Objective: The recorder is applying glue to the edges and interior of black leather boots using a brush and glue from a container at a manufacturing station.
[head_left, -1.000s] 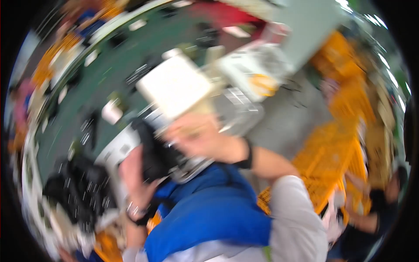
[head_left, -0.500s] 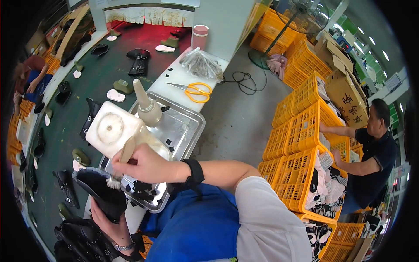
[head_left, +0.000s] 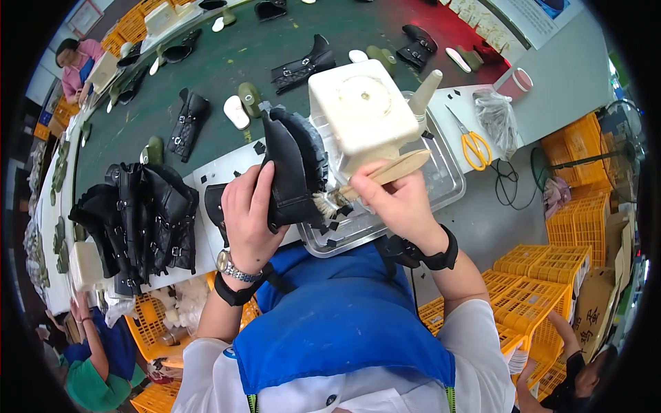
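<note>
black boot upper (head_left: 292, 168), fur-lined, curved, gripped by left hand (head_left: 249, 217).

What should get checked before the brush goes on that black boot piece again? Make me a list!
1. Left hand grips the black leather boot upper: ok.
2. Right hand holds the wooden-handled brush: ok.
3. Bristles meet the upper: ok.
4. Square white plastic tub sits in the metal tray, within reach: ok.
5. Glue on the bristles: cannot tell.
6. Yellow-handled scissors lie apart from both hands: ok.
</note>
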Available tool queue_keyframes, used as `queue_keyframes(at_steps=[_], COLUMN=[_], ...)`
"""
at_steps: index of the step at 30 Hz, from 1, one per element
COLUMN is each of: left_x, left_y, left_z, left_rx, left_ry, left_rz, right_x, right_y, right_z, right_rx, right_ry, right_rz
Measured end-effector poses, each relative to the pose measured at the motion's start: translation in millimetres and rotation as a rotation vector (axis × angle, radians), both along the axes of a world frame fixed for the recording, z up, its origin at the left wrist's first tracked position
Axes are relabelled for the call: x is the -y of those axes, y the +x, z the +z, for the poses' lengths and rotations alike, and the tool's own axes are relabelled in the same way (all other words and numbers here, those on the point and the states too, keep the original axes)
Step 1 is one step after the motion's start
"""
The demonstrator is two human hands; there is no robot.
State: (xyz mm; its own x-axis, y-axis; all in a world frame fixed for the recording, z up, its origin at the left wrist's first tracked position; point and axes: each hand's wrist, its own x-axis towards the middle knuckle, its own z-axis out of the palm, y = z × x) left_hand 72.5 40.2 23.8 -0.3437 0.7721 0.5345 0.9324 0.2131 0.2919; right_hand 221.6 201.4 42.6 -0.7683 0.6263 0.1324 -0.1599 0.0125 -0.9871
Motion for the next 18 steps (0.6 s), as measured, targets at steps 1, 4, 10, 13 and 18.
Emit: queue_keyframes(at_steps=[1, 4, 10, 13, 18], left_x=[0, 3, 8, 7, 6], left_y=[0, 0, -5, -8, -15], left_z=[0, 1, 0, -1, -8], left_rx=[-0.012, 0.003, 0.046, 0.021, -0.115], left_ry=[0.04, 0.081, 0.026, 0.03, 0.114], left_rz=[-0.009, -0.04, -0.071, -0.061, -0.011], right_x=[1, -2, -7, -1, 12], right_y=[-1, -8, -17, -11, -6], right_z=[-2, -4, -4, -1, -6], right_rx=[0.025, 0.001, -0.156, -0.129, -0.109], right_ry=[0.08, 0.346, 0.828, 0.811, 0.522], right_rz=[0.027, -0.043, -0.156, -0.075, 0.098])
